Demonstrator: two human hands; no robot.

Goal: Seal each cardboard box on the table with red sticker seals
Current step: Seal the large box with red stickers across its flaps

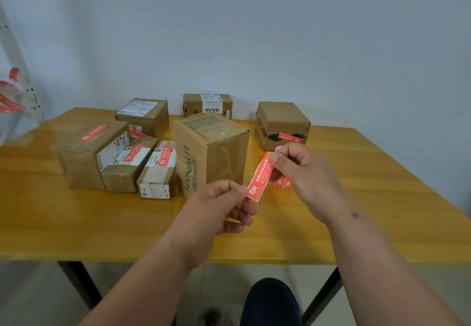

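Note:
A red sticker seal (259, 178) with white print is stretched between both hands above the table. My left hand (224, 204) pinches its lower end and my right hand (302, 172) pinches its upper end. Under my right hand more red stickers (283, 182) show partly. Just behind the seal stands a tall cardboard box (211, 152) printed HYNAUT, with no red seal visible on it. Several smaller boxes carry red seals: a large one (89, 152) at the left, two small ones (130, 165) (159, 170) beside it, and one (283, 125) at the back right.
The yellow wooden table (76, 223) has its front edge near me. Two more boxes (144, 115) (207, 105) stand by the white wall at the back. A strip of red stickers (11, 96) hangs at the far left. A dark knee (270, 302) shows below the table edge.

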